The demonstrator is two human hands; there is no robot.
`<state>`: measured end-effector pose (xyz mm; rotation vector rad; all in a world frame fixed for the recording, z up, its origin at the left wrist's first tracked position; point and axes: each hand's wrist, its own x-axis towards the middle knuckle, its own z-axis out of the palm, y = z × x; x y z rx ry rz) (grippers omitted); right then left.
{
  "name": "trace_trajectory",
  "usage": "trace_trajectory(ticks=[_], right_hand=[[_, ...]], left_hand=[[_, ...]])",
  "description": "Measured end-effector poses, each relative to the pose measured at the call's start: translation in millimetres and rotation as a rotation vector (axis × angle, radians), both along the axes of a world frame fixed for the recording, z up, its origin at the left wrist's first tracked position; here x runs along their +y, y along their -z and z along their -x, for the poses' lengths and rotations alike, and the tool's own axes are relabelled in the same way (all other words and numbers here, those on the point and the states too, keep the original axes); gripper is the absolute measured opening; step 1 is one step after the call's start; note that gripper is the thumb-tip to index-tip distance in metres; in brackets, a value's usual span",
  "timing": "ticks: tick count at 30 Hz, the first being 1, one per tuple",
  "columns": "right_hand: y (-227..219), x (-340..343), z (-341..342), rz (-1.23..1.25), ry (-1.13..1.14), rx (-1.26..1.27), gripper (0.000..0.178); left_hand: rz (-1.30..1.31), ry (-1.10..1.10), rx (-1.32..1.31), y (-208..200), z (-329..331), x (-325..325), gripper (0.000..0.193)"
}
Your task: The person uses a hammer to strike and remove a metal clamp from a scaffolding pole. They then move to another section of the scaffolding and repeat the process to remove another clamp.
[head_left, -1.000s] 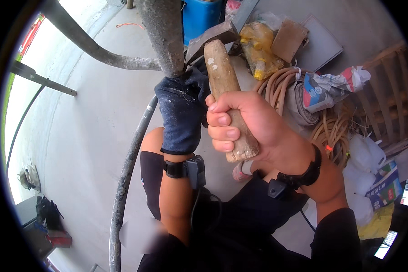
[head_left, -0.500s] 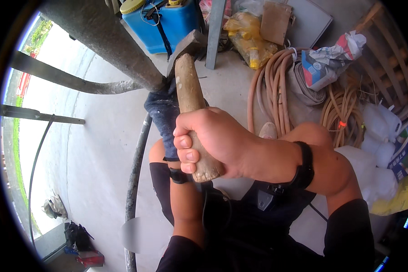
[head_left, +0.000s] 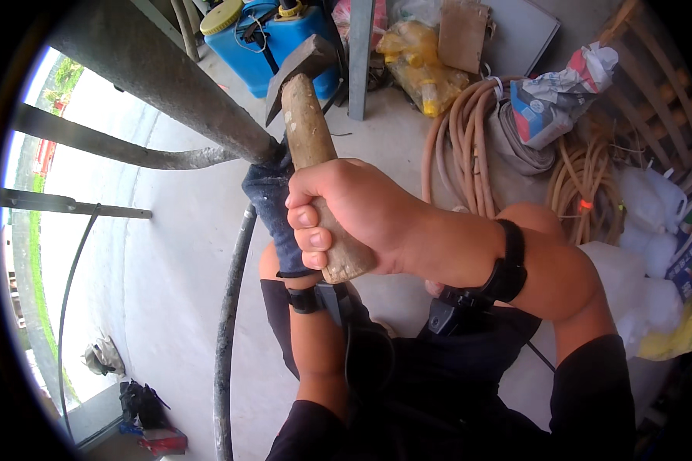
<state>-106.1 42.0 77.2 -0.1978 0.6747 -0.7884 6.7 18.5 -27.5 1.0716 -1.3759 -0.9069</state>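
Observation:
My bare right hand [head_left: 346, 211] is wrapped round the wooden handle of a hammer [head_left: 309, 123]. Its dark, heavy metal head points up and away, beside the lower end of a thick grey metal pole [head_left: 200, 96]. My left hand [head_left: 273, 192], in a dark blue work glove, sits just below that pole end and appears closed. The hammer handle and my right hand cover part of the glove, so what its fingers hold cannot be made out. A thinner curved bar [head_left: 123, 146] meets the pole close to the glove.
A dark pole [head_left: 227, 330] runs along the floor left of my legs. Ahead stand a blue tank [head_left: 246, 58] and a grey metal post [head_left: 359, 61]. Coiled hoses [head_left: 465, 150], a yellow plastic bag [head_left: 419, 61] and white containers [head_left: 630, 284] lie to the right.
The hammer and my right hand have shifted slightly up and to the left, its head further from the pole end. My gloved left hand stays by the pole.

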Motion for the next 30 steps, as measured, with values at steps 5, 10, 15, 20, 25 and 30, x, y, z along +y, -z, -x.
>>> trace_trajectory(ticks=[5,10,15,20,25,30], right_hand=[[9,-9,-7,-0.021,0.004,0.032,0.011],[13,-3,-7,-0.004,-0.021,0.067,0.010],[9,6,-9,-0.021,0.011,0.060,0.010],[17,10,-10,0.010,0.015,0.093,0.010],[30,18,-10,0.078,-0.015,0.150,0.012],[30,25,-14,0.099,-0.019,0.198,0.013]], left_hand=[[-0.002,-0.007,-0.014,9,-5,3,0.007],[-0.024,-0.020,-0.034,21,-7,5,0.007],[-0.035,-0.036,-0.038,27,-10,10,0.007],[-0.036,-0.032,-0.039,30,-8,11,0.006],[-0.036,-0.033,-0.045,28,-8,9,0.006],[-0.041,-0.042,-0.064,36,-13,14,0.006]])
